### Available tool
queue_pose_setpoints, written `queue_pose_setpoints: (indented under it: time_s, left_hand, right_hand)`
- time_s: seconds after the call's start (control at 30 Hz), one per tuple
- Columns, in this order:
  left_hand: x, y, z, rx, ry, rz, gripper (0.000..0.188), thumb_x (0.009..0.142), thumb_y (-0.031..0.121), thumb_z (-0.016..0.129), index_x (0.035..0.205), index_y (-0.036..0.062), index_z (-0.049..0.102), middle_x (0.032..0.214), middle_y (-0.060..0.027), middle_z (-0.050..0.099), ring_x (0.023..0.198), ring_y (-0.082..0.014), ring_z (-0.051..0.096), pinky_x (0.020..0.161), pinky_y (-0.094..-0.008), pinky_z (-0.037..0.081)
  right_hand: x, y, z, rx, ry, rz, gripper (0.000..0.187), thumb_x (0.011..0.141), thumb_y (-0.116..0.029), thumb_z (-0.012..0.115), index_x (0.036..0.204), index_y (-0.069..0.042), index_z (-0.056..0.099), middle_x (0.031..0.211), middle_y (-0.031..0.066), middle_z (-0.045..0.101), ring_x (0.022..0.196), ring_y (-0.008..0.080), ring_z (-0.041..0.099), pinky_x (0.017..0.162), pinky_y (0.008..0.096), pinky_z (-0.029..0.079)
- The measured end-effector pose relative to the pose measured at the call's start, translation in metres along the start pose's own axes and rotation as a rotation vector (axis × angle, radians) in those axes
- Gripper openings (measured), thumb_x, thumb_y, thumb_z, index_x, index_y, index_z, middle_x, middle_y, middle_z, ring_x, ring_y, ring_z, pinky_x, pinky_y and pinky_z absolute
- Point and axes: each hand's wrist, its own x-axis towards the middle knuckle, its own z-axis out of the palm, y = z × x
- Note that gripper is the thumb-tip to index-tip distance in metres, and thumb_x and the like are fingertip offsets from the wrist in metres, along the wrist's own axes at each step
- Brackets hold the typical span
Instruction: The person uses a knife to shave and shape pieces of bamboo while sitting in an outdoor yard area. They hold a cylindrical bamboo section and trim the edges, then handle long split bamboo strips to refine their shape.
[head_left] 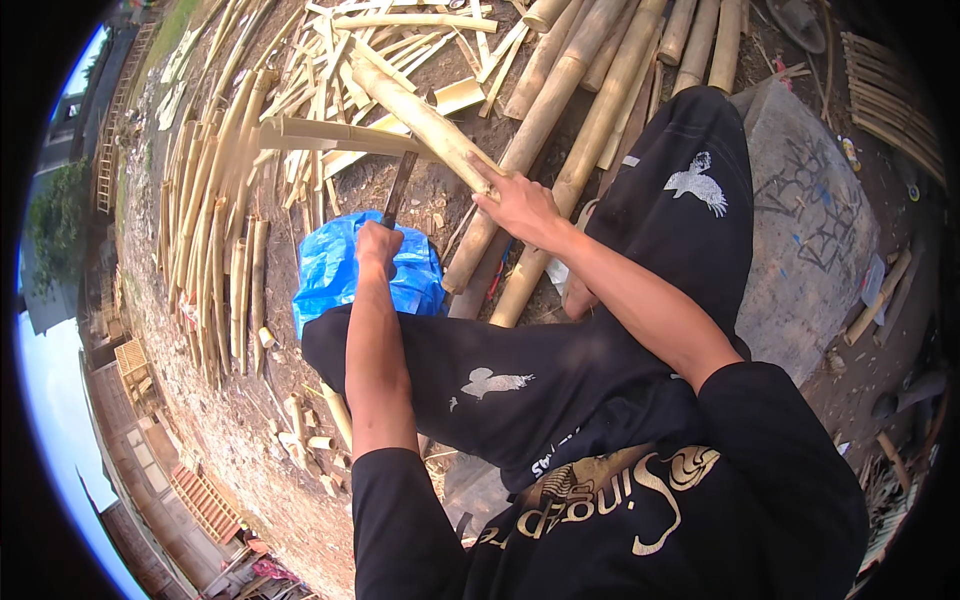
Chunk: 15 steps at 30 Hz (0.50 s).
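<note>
My left hand [378,245] is closed round the grip of a machete, over my bent left leg. Its dark, narrow blade [401,188] points up and away from my fist, and its tip end meets a split bamboo piece [335,135] that juts out to the left. My right hand [525,208] grips the near end of a pale bamboo pole [425,118], which slants away to the far left. A crumpled blue plastic sheet [325,265] lies beneath my left hand, by the knee.
Long bamboo poles [575,180] lie ahead and under the held pole. Split strips [320,60] are heaped at the far left, with more stacked bamboo lengths [205,240] nearer. A grey slab with dark scrawls [810,230] stands at the right. Short offcuts [300,425] litter the ground.
</note>
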Motion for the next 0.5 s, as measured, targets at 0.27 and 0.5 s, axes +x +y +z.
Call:
queue_pose_setpoints:
  time_s: [0.27,0.5]
  left_hand:
    - [0.003,0.025,0.003,0.005,-0.104,-0.028,0.034,0.077,0.018,0.065,0.099,-0.0059,0.075,0.106,-0.0283,0.073,0.103,-0.0392,0.072,0.088,-0.0452,0.058]
    - [0.030,0.000,0.043,-0.122,-0.165,0.073,0.044,0.074,0.031,0.071,0.092,-0.0090,0.074,0.100,-0.0316,0.072,0.103,-0.0410,0.072,0.086,-0.0441,0.058]
  right_hand:
    - [0.006,0.025,-0.001,0.193,0.024,-0.026,0.069,0.097,-0.050,0.058,0.160,-0.034,0.033,0.110,0.0331,0.069,0.104,0.0456,0.069,0.094,0.0521,0.053]
    - [0.006,-0.067,-0.075,0.427,0.265,-0.396,0.077,0.094,-0.055,0.066,0.158,-0.023,0.040,0.108,0.0298,0.072,0.095,0.0391,0.074,0.088,0.0454,0.055]
